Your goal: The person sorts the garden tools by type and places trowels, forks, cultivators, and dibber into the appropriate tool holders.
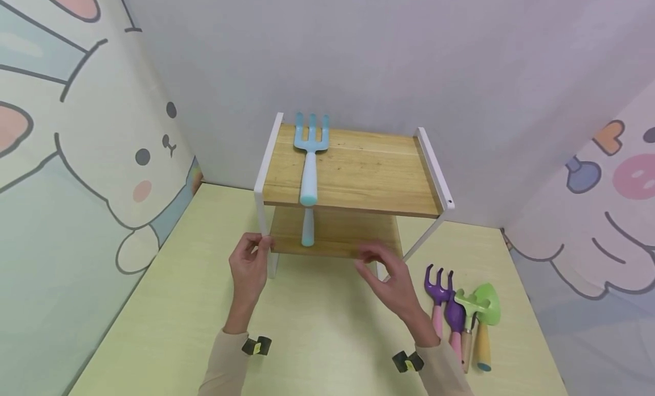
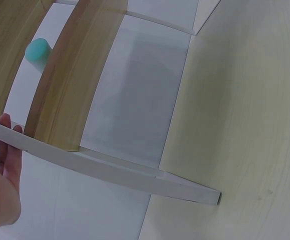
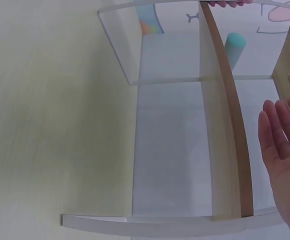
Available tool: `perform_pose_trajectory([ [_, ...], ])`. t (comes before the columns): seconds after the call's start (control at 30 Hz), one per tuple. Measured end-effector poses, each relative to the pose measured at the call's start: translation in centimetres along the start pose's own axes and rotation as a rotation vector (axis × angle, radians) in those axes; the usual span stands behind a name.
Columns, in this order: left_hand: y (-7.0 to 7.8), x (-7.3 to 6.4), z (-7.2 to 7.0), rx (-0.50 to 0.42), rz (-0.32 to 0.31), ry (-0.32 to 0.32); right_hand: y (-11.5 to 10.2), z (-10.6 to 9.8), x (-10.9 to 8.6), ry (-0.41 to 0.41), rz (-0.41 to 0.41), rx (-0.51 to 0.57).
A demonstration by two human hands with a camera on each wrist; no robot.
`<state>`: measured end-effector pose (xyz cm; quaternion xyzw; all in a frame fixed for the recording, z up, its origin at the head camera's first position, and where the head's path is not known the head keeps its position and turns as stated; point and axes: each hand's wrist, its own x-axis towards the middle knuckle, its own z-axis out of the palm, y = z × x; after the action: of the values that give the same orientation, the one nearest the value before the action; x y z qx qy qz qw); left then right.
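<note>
A two-tier wooden shelf (image 1: 368, 174) with white side frames stands on the table. My left hand (image 1: 249, 266) grips its front left leg (image 2: 100, 167), the fingers behind the post in the left wrist view. A light blue hand fork (image 1: 310, 169) lies on the top board, tines toward the back. Below it, a pale blue handle with a teal end (image 1: 307, 228) juts from the lower board (image 1: 348, 237); its far part is hidden under the top board. My right hand (image 1: 391, 282), holding nothing, hovers before the lower board's right side, fingers loosely bent.
Right of the shelf, on the table (image 1: 153, 305), lie a purple hand fork (image 1: 437, 288), a purple trowel (image 1: 455, 316), a green rake (image 1: 468, 302) and a green trowel (image 1: 488, 305). A grey backdrop (image 1: 358, 55) stands behind, with cartoon-printed panels on both sides.
</note>
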<state>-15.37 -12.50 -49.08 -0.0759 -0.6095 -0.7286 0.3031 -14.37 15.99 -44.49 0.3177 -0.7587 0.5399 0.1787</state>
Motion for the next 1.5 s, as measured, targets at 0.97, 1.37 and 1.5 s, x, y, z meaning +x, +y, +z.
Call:
perform_pose_trajectory([
  [0.97, -0.2, 0.0, 0.0, 0.015, -0.004, 0.002, 2.6, -3.4, -5.9, 0.096, -0.012, -0.029],
  [1.37, -0.1, 0.0, 0.0, 0.025, 0.012, 0.008, 3.5, -5.1, -8.6, 0.124, 0.059, -0.081],
  [1.5, -0.2, 0.0, 0.0, 0.03, 0.01, 0.006, 4.1, -5.7, -9.6, 0.124, 0.078, -0.104],
])
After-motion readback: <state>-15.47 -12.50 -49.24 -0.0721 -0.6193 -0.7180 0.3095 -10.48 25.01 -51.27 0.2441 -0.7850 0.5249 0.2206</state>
